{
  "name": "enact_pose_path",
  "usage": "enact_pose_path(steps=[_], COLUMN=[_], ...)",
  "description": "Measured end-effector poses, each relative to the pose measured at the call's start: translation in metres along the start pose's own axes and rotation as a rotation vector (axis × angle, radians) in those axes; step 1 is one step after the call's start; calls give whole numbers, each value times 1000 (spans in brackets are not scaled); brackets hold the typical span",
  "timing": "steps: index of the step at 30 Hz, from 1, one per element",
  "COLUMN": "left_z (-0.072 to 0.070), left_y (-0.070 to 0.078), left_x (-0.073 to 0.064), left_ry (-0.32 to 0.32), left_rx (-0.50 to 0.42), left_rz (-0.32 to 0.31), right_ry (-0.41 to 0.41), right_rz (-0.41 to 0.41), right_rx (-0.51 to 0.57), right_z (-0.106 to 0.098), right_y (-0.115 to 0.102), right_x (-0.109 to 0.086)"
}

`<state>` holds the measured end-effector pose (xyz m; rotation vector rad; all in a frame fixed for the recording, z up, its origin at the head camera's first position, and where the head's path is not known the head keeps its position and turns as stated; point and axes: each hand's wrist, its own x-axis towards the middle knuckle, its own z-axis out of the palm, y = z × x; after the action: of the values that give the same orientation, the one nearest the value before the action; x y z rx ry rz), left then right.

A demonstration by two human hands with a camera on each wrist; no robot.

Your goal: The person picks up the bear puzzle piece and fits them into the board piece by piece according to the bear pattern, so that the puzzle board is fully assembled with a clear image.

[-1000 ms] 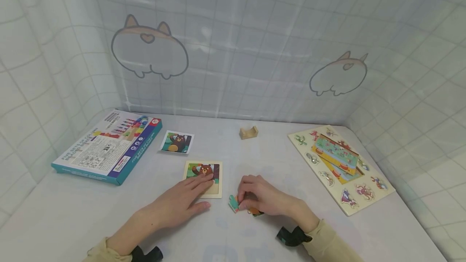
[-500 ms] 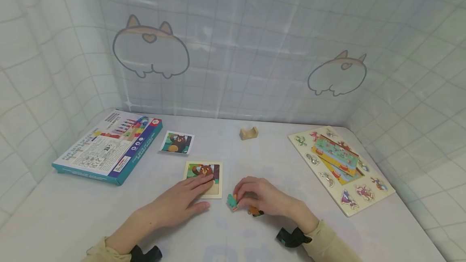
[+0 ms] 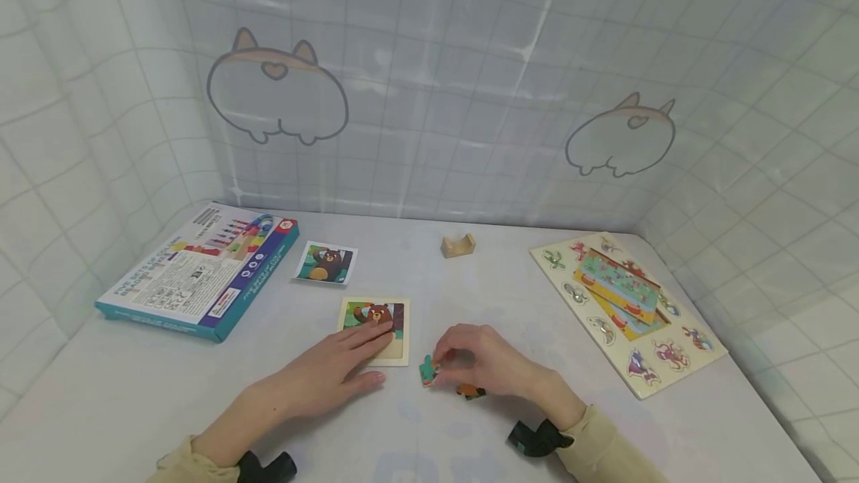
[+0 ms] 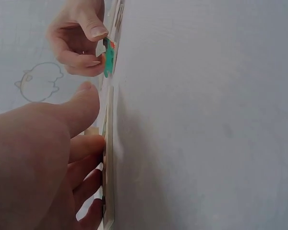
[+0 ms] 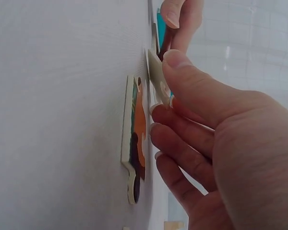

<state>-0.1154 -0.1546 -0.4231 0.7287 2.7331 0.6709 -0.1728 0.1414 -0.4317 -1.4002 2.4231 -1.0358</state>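
Note:
My left hand (image 3: 342, 367) lies with straight fingers across a square wooden puzzle tray (image 3: 406, 326) that shows a bear picture. The tray's near part is bare wood, partly hidden under the fingers. To the right, my right hand (image 3: 486, 360) pinches a green puzzle piece (image 3: 427, 371) between thumb and fingers. In the left wrist view that green piece (image 4: 110, 58) is tilted up on edge in the fingertips. Below the right hand, an orange and dark puzzle piece (image 3: 471, 391) lies flat on the table; the right wrist view shows this piece (image 5: 138, 129) beside the fingers.
A printed bear card (image 3: 326, 263) lies behind the tray. A flat boxed set (image 3: 201, 274) sits at the left. A small notched wooden block (image 3: 458, 245) stands at the back. At right, a knobbed animal board (image 3: 620, 352) bears colourful cards (image 3: 620, 285).
The right hand has shifted and turned the green piece slightly in its fingertips, uncovering more of the orange piece. The left hand stays on the tray.

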Motion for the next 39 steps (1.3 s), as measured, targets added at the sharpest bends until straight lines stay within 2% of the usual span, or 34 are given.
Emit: enact_pose_path(steps=[5,11,14,20,28,35,39], left_z=[-1,-5,-10,-20,-26,-24,-23], left_y=[-1,-6,-10,-22,-34,-41,-40], left_x=[-1,-3,-5,-15,-18,-18,-16], left_ry=[30,73,84,85,48,69,74], left_rx=[-31,-28,-26,2,-50,-114,-139], left_rz=[10,65,48,-36,-83,-91,-95], right_ry=[4,20,45,141,226,288,291], right_rz=[5,27,25,9,-35,-35,-22], right_rx=[-16,-3,5,2,29,-20,-89], right_z=[-1,-1,0,4,16,38,50], right_y=[-1,-2,-2,-6,-32,-49,-52], right_x=[1,-1,-1,3,36,74,88])
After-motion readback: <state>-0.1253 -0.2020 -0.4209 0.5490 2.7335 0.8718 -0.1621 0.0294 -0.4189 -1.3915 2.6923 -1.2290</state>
